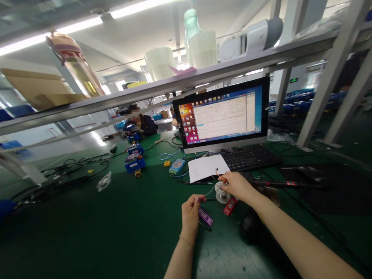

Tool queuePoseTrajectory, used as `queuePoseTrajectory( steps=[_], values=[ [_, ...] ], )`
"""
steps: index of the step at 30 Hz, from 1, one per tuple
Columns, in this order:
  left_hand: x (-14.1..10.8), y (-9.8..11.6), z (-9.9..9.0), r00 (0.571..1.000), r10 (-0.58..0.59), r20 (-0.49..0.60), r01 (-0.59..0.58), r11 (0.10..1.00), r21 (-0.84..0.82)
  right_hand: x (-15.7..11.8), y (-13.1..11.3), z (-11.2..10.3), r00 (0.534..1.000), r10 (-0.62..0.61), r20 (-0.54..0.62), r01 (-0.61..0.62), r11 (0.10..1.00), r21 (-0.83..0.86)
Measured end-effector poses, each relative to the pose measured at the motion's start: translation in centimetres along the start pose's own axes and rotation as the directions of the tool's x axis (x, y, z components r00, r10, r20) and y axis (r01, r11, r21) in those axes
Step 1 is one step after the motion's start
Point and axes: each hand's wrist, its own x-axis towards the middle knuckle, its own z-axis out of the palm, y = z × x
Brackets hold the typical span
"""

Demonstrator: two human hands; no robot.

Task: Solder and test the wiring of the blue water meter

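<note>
My left hand (192, 211) is closed in a pinch on a thin wire (209, 191), just left of a purple block (205, 216). Farther right, my right hand (235, 185) pinches an orange-red wire (220, 176) that ends in a small dark connector (216, 169). Beneath its fingers stands a white spool of solder (223, 195). A red block (230, 207) lies below that spool on the green table (139, 240). White paper (205, 168) lies beyond the hands, with a pen (200, 183) along its near edge.
A monitor (223, 116) and keyboard (250, 158) stand behind. Blue meters (135, 163) and a blue box (177, 166) sit to the left, with black cables (75, 170) beyond. A shelf (128, 94) crosses above. Another person (145, 123) sits across the room. A black rod (279, 183) extends at right.
</note>
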Motion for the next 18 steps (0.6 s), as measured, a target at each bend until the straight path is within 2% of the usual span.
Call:
queuePoseTrajectory(
  steps=[5,12,18],
  values=[
    [0.0,-0.1,0.0,0.999,0.035,0.016,-0.036,0.999,0.024,0.0,-0.5,1.1,1.0,0.014,0.008,-0.014,0.999,-0.042],
    [-0.2,0.1,0.3,0.995,0.081,0.054,-0.084,0.995,0.056,-0.8,-0.9,0.9,0.999,0.037,-0.025,-0.041,0.982,-0.186],
    [-0.2,0.1,0.2,0.992,0.11,0.061,-0.115,0.99,0.078,-0.2,-0.4,1.8,0.996,0.07,0.053,-0.057,0.972,-0.227]
  ],
)
